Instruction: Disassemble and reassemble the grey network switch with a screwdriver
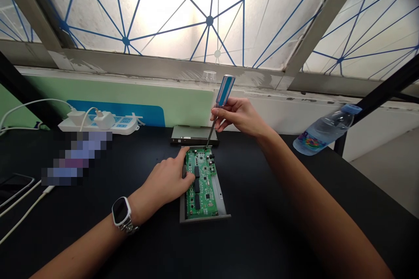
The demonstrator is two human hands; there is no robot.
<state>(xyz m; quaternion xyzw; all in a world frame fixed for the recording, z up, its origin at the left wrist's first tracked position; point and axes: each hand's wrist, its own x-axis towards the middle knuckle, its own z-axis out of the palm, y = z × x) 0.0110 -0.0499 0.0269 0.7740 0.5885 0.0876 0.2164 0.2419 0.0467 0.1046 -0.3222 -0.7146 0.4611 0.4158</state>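
Note:
My right hand (pixel 238 115) holds a screwdriver (pixel 225 90) with a blue-and-white handle, and its thin shaft points down. The tip meets the far edge of a green circuit board (pixel 203 187), near a row of pins. My left hand (pixel 166 181) presses on the board's left side, with the fingers curled over its edge. The board lies in an open grey metal chassis tray (pixel 204 219). Just beyond it sits a flat dark metal casing (pixel 193 135). A smartwatch (pixel 121 211) is on my left wrist.
A black table (pixel 262 174) carries everything. At the back left is a white power strip (pixel 98 124) with chargers and cables. A pixelated patch (pixel 77 159) hides an object. A phone (pixel 13 187) lies at the left, and a water bottle (pixel 327 130) lies at the right.

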